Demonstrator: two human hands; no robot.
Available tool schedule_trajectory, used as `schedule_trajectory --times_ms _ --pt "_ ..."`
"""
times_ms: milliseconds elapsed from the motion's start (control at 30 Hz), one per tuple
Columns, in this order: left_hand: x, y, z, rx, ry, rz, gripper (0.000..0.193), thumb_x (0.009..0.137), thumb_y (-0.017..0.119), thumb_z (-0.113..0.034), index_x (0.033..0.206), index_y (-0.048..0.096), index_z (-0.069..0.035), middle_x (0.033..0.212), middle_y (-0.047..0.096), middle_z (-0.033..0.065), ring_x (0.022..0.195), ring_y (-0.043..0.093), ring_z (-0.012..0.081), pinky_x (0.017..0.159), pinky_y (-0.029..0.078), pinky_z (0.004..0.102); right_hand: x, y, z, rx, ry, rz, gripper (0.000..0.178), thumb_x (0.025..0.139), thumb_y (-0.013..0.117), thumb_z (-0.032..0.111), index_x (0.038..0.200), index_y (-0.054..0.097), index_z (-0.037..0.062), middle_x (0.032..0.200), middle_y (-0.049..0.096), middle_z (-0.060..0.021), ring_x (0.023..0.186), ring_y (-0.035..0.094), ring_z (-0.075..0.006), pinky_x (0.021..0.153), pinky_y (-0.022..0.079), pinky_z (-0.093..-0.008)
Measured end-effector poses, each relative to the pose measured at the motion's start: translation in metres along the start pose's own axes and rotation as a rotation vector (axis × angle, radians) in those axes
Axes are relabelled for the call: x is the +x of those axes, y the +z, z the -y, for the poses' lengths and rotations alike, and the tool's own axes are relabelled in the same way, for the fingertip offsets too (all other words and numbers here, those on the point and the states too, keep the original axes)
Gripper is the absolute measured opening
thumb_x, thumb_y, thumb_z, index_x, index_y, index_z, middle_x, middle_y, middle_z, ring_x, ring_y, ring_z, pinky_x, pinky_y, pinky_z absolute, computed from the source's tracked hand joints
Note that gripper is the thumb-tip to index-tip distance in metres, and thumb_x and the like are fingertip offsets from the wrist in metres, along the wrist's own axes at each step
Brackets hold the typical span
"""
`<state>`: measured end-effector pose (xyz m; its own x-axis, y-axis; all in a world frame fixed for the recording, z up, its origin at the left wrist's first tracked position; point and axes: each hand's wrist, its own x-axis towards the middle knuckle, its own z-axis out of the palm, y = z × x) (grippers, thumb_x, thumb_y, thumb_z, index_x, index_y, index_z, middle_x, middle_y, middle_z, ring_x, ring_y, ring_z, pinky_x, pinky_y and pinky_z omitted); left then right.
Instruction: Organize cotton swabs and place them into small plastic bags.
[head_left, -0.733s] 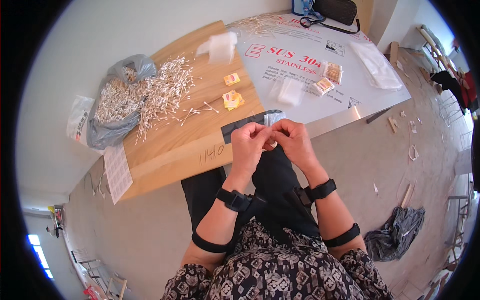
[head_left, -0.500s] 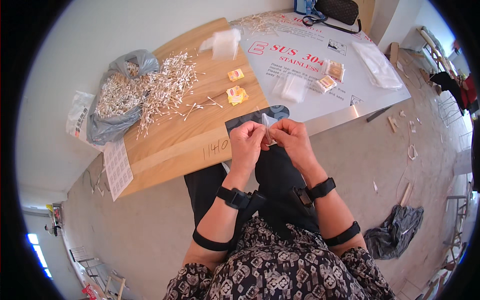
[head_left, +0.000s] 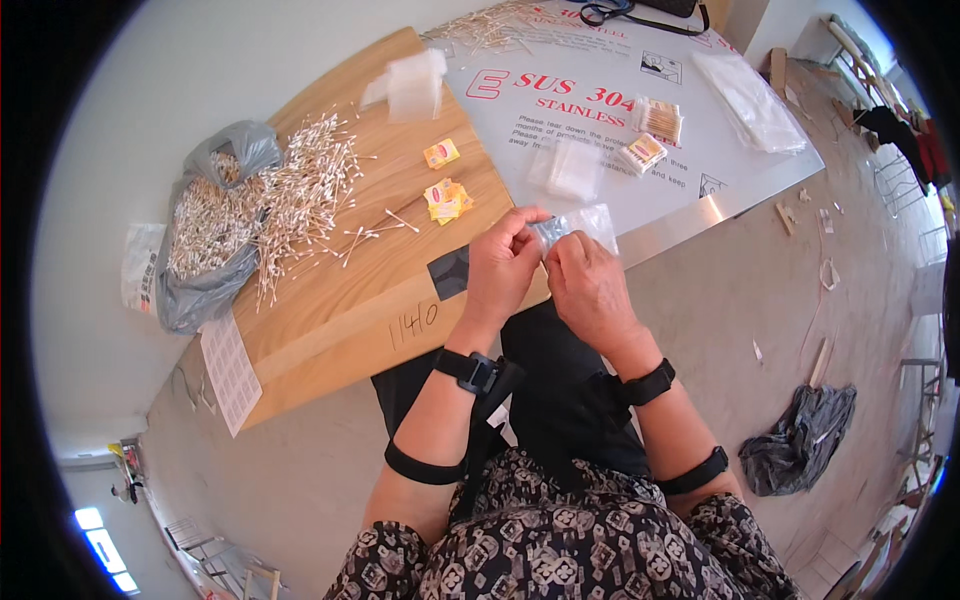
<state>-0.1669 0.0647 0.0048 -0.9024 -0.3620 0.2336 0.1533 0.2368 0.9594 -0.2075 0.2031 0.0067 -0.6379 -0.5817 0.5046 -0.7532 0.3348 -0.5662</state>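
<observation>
Over the table's near edge, my left hand (head_left: 505,262) and my right hand (head_left: 588,290) come close together, fingers closed on a small clear plastic bag (head_left: 597,226). The bag spreads out beyond the fingers, toward the right; nothing shows inside it. Just past the hands lies a stack of flat clear bags (head_left: 574,170). Two packed bags of cotton swabs lie beyond, one showing brown swabs (head_left: 663,121), the other with a yellow card (head_left: 642,152) in it. Left of my hands are small yellow cards (head_left: 447,200) in a loose pile, with a single yellow card (head_left: 440,153) above.
A grey plastic bag (head_left: 210,290) at the left spills a large heap of cotton swabs (head_left: 310,190) over the wooden table (head_left: 330,335). More clear bags (head_left: 413,88) lie farther back. A large folded plastic sheet (head_left: 745,100) rests at the right. A black bag (head_left: 800,440) lies on the floor.
My hands have shifted slightly, and the small bag, narrow and upright before, now lies spread to the right. The view has turned a little, moving the table's things leftward.
</observation>
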Motion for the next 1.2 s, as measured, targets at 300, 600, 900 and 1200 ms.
schedule_trajectory --times_ms 300,600,900,1200 --pt "0.053 0.02 0.031 0.091 -0.193 -0.047 0.006 0.085 0.064 -0.001 0.089 0.065 0.002 0.071 0.064 0.0015 0.058 0.058 0.0063 0.053 0.047 0.0198 -0.003 0.002 -0.057 0.875 1.067 -0.104 0.022 0.094 0.064 0.021 0.09 0.062 -0.0006 0.081 0.063 -0.01 0.06 0.052 -0.0144 0.052 0.042 -0.0282" --pt "0.076 0.024 0.072 0.544 0.143 0.015 0.01 0.079 0.066 -0.003 0.088 0.067 -0.002 0.076 0.067 0.0083 0.072 0.064 0.018 0.065 0.05 0.0317 0.001 0.056 -0.081 1.397 1.288 -0.445 0.014 0.087 0.07 0.012 0.083 0.067 -0.0016 0.073 0.063 -0.0061 0.056 0.048 -0.0071 0.045 0.036 -0.0204" --pt "0.074 0.013 0.068 0.709 0.244 0.169 0.01 0.077 0.062 -0.004 0.084 0.068 -0.006 0.083 0.068 0.0097 0.083 0.059 0.0327 0.077 0.048 0.0421 -0.002 0.056 -0.074 1.306 1.305 -0.459 0.008 0.085 0.071 0.007 0.083 0.066 0.0002 0.076 0.065 -0.0063 0.056 0.047 -0.0065 0.043 0.034 -0.0199" --pt "0.058 -0.017 0.048 0.52 0.013 0.246 0.013 0.083 0.062 -0.004 0.092 0.07 -0.001 0.088 0.069 0.0127 0.083 0.063 0.0234 0.075 0.05 0.0328 -0.009 0.049 -0.042 1.407 1.278 -0.363 0.008 0.083 0.073 0.007 0.08 0.066 0.0025 0.074 0.064 -0.0031 0.058 0.048 -0.0051 0.047 0.035 -0.0201"
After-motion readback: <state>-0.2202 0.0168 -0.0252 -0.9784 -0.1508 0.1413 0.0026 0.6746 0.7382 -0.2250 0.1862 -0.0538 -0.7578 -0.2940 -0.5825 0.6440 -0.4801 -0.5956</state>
